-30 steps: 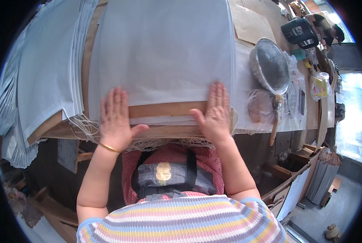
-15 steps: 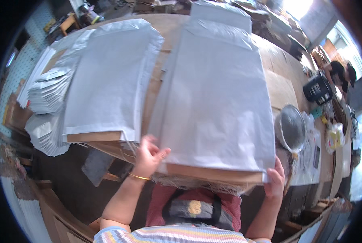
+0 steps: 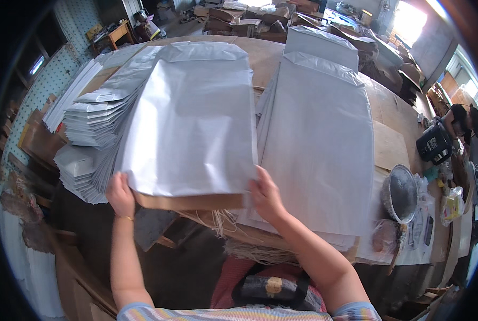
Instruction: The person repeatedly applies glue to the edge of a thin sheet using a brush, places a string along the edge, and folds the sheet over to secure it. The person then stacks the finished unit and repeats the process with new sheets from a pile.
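A white sack [image 3: 196, 123] with a strip of brown paper [image 3: 191, 201] along its near end lies over the left pile, its near end slightly raised. My left hand [image 3: 121, 195] is closed on its near left corner, thumb on top. At its near right corner, my right hand [image 3: 266, 195] is closed on the edge. The fingers under the sack are hidden. Beside my right forearm spreads a second pile of white sacks [image 3: 319, 144], untouched by either hand.
Fanned white sacks [image 3: 92, 125] are stacked at the left. Loose pale strings [image 3: 220, 220] hang from the table's near edge. On the right stand a grey metal basin [image 3: 402, 192] and clear plastic bags [image 3: 453, 206]. A person in dark clothes bends by a black bucket [image 3: 433, 143] farther back.
Both hands have moved left from the right pile. The brown-edged sack appears carried over to the left pile, and the right pile's top no longer shows that brown strip. The view has shifted.
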Demonstrator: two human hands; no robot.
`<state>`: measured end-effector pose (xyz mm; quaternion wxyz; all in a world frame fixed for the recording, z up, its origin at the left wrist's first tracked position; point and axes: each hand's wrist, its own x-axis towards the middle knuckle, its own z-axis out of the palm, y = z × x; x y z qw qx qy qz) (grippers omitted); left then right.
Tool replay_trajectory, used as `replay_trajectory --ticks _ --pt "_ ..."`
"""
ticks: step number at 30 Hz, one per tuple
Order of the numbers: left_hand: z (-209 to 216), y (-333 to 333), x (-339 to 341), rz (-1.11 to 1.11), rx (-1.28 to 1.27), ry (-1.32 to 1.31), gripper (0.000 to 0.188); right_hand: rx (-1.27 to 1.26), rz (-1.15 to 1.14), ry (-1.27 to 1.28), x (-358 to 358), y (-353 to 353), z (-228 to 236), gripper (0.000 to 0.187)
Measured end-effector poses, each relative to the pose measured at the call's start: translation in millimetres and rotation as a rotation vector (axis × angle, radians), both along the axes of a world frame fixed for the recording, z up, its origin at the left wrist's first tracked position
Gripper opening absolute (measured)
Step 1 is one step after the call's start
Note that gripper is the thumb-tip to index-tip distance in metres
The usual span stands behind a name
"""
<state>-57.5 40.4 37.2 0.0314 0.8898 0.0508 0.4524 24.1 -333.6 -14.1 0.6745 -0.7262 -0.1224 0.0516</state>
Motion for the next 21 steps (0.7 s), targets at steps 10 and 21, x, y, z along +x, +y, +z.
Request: replay_trajectory --ticks 10,21 --pt "-70.9 147.6 13.6 0.490 -0.158 0.124 0.021 -0.291 0.315 -0.514 -67.2 -73.3 57.4 0.038" --pt "-12.7 -304.6 -6.9 -0.926 0.080 0.376 0.022 -1.689 -0.312 -0.221 -194.8 -414.4 93.6 0.058"
